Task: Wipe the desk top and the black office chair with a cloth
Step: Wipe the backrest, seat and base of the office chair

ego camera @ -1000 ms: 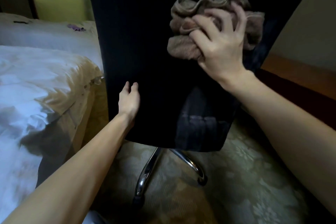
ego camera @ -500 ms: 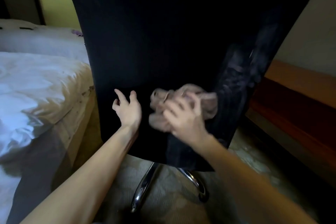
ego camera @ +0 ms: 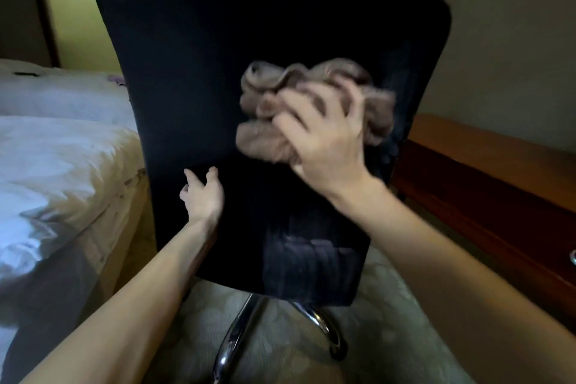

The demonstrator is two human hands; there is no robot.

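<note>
The right hand (ego camera: 327, 146) clutches the bunched cloth (ego camera: 274, 121) against the black office chair (ego camera: 193, 72) back's right side; left hand (ego camera: 204, 193), fingers loosely spread, braces its lower left. Wiping seems midway; desk unseen

Obstacles and clearances, seen from your head camera:
- Chair back (ego camera: 199, 72): standing broad in front of you, blocking reach past it.
- Bed (ego camera: 56, 165): sitting just beside the chair's left edge, leaving you only a narrow gap there.
- Wooden bench (ego camera: 486, 184): running along the right, near the chair.
- Chrome legs (ego camera: 240, 330): spreading below the back, with carpet (ego camera: 389, 337) lying open around them.
</note>
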